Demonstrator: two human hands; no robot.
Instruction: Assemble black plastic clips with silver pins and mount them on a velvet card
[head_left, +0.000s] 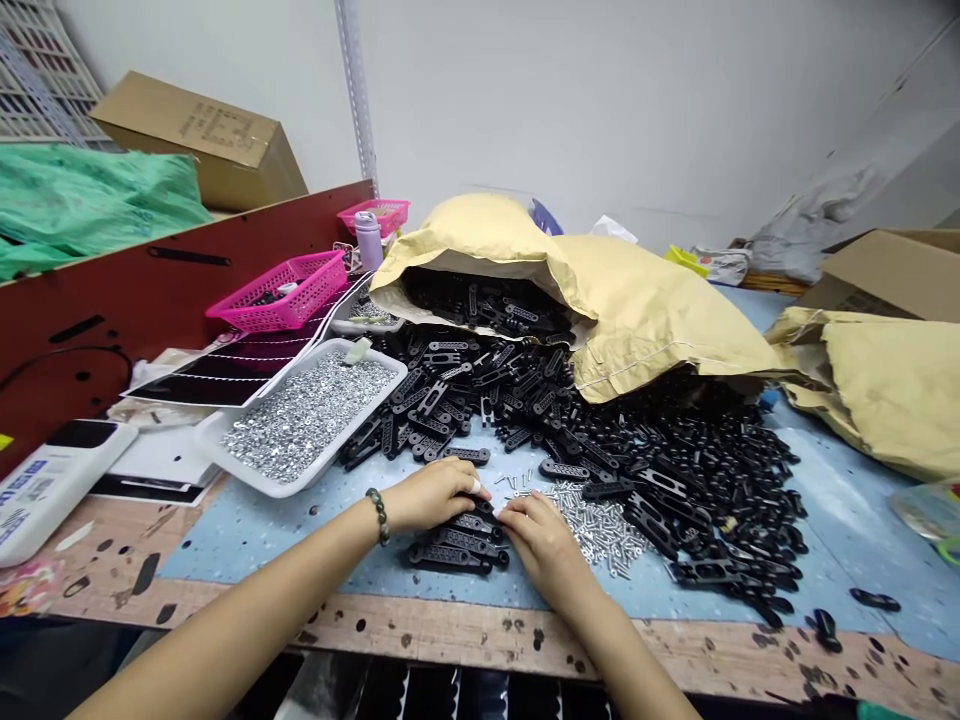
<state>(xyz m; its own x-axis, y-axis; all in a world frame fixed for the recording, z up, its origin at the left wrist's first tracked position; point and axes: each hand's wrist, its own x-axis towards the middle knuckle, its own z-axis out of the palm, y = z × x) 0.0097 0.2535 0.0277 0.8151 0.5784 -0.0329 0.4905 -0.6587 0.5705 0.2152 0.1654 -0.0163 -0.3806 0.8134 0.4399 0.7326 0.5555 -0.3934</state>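
Note:
My left hand is closed over the far end of a small row of black plastic link arms lying side by side on the blue mat. Its fingers press on the farthest link, which is mostly hidden beneath them. My right hand reaches in from the other side, thumb and fingertips pinched together at that link's right end. Whatever is between those fingertips is too small to make out. Just beyond my right hand lies a spread of small silver screws. A loose black link rests above my left hand.
A white tray of small metal nuts stands on the left. Yellow paper sacks spill black parts across the back and right. A pink basket, a lilac bottle and a white device stand farther left.

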